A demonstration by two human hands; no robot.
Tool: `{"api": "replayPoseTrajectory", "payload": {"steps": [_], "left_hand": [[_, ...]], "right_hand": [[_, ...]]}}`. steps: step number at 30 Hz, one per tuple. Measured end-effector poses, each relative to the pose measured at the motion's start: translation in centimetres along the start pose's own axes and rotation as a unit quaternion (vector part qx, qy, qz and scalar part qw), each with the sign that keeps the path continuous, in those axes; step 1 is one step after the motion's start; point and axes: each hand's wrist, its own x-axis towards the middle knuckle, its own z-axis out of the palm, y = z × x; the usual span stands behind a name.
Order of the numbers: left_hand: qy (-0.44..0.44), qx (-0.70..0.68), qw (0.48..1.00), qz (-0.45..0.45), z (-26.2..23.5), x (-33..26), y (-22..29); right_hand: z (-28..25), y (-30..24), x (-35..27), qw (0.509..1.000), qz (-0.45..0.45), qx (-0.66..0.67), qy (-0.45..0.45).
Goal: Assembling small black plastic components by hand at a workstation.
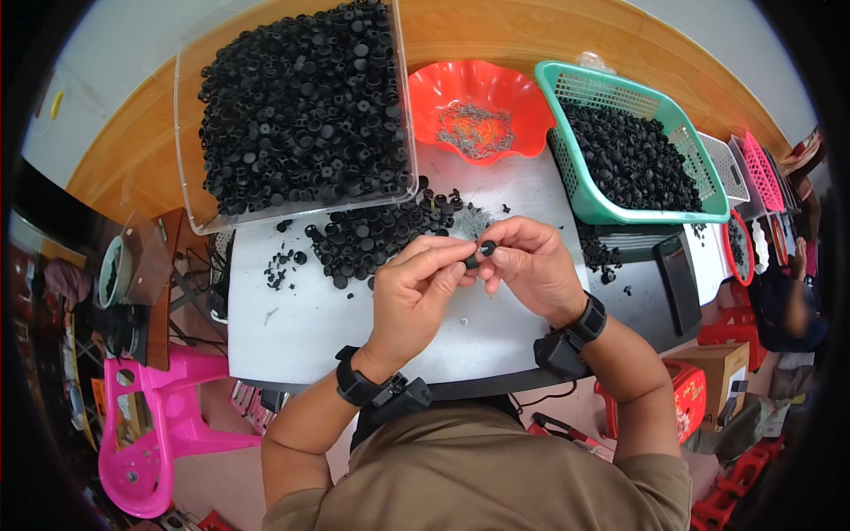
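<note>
My left hand (414,290) pinches a small black plastic part (471,263) between thumb and fingertips. Right against it, the thumb and index finger of my right hand (542,267) grip another small black round part (488,247). The two parts are close together over the table; whether they are joined cannot be made out. Just beyond my hands lies a loose heap of black caps (363,237), with thin silvery pins (472,220) beside it. Smaller black bits (282,265) are scattered to the left.
A clear bin (298,219) full of black caps stands at the back left. Beside it is a red scalloped bowl (526,102) of metal pins, then a green basket (580,190) of small black parts. A black phone-like slab (677,283) lies at right; a pink stool (159,416) stands lower left.
</note>
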Motion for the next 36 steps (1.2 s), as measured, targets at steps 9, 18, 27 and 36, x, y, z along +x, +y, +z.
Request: {"api": "replayPoseTrajectory", "payload": {"steps": [9, 18, 27, 36], "left_hand": [[0.029, -0.146, 0.984, -0.099, 0.0, 0.0, -0.3], [0.011, -0.108, 0.993, -0.052, -0.4, 0.0, -1.1], [0.002, -0.315, 0.931, -0.181, -1.6, 0.0, -2.0], [-0.016, -0.328, 0.926, -0.187, -1.3, 0.1, -2.3]], "right_hand": [[0.3, 0.2, 0.0, 0.998, -0.032, -0.056, 0.001], [0.9, 0.0, -0.2, 0.992, -0.066, -0.103, -0.002], [1.4, -0.4, -0.7, 0.979, -0.094, -0.181, 0.016], [1.3, -0.2, -0.7, 0.971, -0.108, -0.212, 0.018]]}}
